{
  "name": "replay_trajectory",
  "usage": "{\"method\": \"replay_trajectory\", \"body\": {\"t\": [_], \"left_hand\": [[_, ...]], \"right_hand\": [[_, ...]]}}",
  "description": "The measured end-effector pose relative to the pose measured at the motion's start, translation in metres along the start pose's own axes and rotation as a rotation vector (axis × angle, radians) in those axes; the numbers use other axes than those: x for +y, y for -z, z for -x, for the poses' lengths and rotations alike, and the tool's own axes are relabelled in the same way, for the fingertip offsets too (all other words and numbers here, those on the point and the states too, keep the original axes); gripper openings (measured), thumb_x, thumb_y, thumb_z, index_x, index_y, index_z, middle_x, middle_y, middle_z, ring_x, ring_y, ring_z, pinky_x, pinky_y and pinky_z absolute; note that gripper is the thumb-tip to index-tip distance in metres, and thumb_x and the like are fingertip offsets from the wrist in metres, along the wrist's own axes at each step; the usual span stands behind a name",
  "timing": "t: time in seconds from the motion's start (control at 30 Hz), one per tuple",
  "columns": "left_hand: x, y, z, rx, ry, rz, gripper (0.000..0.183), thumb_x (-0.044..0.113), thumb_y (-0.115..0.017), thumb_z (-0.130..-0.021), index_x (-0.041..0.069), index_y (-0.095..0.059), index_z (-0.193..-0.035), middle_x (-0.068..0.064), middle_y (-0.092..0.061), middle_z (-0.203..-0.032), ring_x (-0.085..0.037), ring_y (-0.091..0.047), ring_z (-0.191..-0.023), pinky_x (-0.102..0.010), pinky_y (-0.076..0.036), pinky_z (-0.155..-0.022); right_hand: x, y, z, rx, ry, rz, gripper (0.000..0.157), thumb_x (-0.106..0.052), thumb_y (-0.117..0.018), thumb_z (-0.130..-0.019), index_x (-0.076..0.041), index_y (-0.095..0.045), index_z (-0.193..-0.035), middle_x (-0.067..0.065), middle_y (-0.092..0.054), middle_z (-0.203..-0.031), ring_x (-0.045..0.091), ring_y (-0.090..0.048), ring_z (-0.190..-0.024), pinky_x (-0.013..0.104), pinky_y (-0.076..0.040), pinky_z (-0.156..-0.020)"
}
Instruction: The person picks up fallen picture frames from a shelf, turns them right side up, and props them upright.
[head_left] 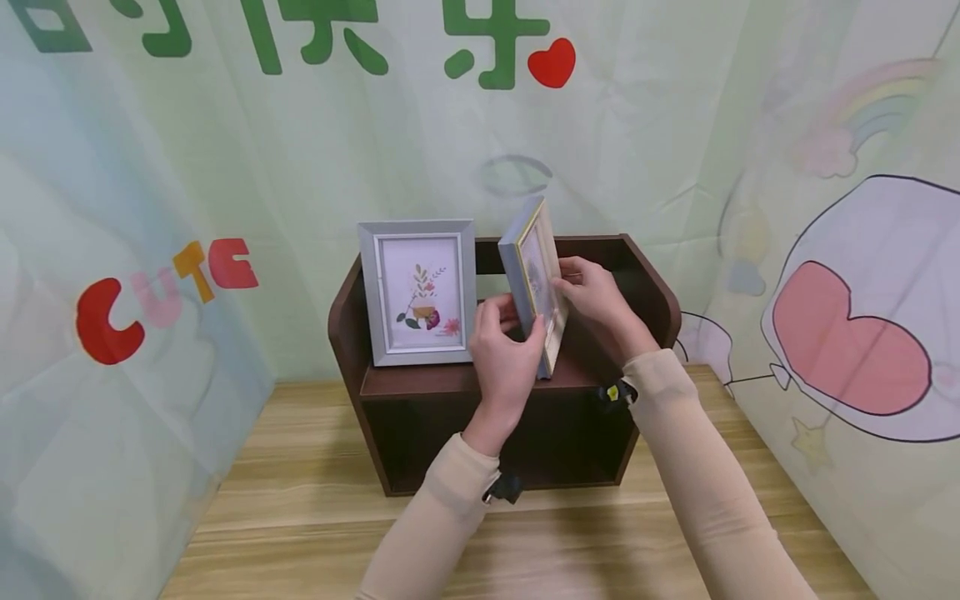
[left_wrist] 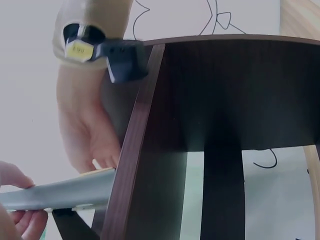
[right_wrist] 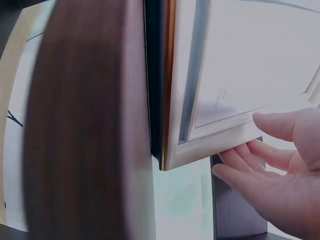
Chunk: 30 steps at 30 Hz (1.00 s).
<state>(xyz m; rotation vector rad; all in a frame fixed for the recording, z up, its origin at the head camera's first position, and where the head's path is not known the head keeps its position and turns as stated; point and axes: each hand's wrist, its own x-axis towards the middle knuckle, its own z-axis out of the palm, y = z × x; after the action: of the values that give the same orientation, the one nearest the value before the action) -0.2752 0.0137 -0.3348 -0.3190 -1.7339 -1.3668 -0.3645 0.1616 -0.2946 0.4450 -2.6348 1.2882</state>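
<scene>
A picture frame [head_left: 551, 308] with a cream front, a thin gold edge and a grey side stands turned sideways on the upper shelf of a dark brown wooden rack [head_left: 420, 382]. My left hand [head_left: 506, 358] grips its near side edge, thumb and fingers on opposite faces. At the far side edge, my right hand [head_left: 596, 292] holds the same frame, its thumb [right_wrist: 280, 125] in front and its fingers reaching behind. Left of it, a grey picture frame [head_left: 416, 354] with a flower print faces me on the shelf, apart from both hands.
The rack's raised side panels [head_left: 347, 321] flank the upper shelf, and a lower compartment [head_left: 427, 442] opens to the front. Beneath lies a wood-grain table [head_left: 300, 517]. Printed cloth [head_left: 315, 150] hangs behind and along both sides.
</scene>
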Motion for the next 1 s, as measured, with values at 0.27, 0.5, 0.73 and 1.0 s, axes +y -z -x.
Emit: {"method": "replay_trajectory", "body": {"t": [0.27, 0.5, 0.73, 1.0], "left_hand": [[-0.010, 0.012, -0.012, -0.060, 0.006, 0.047, 0.031, 0.005, -0.077, -0.076, -0.002, -0.065, -0.104, -0.015, -0.066, -0.094, -0.022, -0.067, -0.086, -0.029, -0.058, -0.075], [-0.017, 0.017, -0.020, -0.134, 0.042, 0.088, 0.036, 0.004, -0.076, -0.077, -0.003, -0.065, -0.111, -0.017, -0.066, -0.097, -0.024, -0.067, -0.088, -0.031, -0.058, -0.077], [-0.024, 0.021, -0.025, -0.212, 0.091, 0.136, 0.043, 0.002, -0.073, -0.080, -0.003, -0.061, -0.121, -0.019, -0.064, -0.104, -0.025, -0.066, -0.096, -0.027, -0.056, -0.083], [-0.030, 0.021, -0.021, -0.226, 0.090, 0.130, 0.050, -0.002, -0.074, -0.078, -0.005, -0.057, -0.126, -0.022, -0.066, -0.108, -0.028, -0.068, -0.096, -0.026, -0.055, -0.083]], "right_hand": [[0.001, 0.008, 0.011, 0.052, -0.100, 0.034, 0.042, -0.018, -0.057, -0.095, 0.001, -0.050, -0.132, 0.020, -0.055, -0.131, 0.034, -0.055, -0.119, 0.047, -0.049, -0.095], [0.006, 0.011, 0.016, 0.068, -0.133, 0.041, 0.040, -0.018, -0.056, -0.095, 0.002, -0.051, -0.130, 0.021, -0.056, -0.129, 0.033, -0.057, -0.117, 0.047, -0.050, -0.094], [0.010, 0.013, 0.021, 0.071, -0.154, 0.015, 0.040, -0.016, -0.054, -0.096, 0.002, -0.049, -0.131, 0.022, -0.052, -0.133, 0.035, -0.053, -0.122, 0.047, -0.046, -0.099], [0.016, 0.012, 0.026, 0.071, -0.160, -0.020, 0.043, -0.014, -0.051, -0.097, 0.004, -0.042, -0.135, 0.024, -0.051, -0.133, 0.036, -0.051, -0.122, 0.047, -0.044, -0.101]]}}
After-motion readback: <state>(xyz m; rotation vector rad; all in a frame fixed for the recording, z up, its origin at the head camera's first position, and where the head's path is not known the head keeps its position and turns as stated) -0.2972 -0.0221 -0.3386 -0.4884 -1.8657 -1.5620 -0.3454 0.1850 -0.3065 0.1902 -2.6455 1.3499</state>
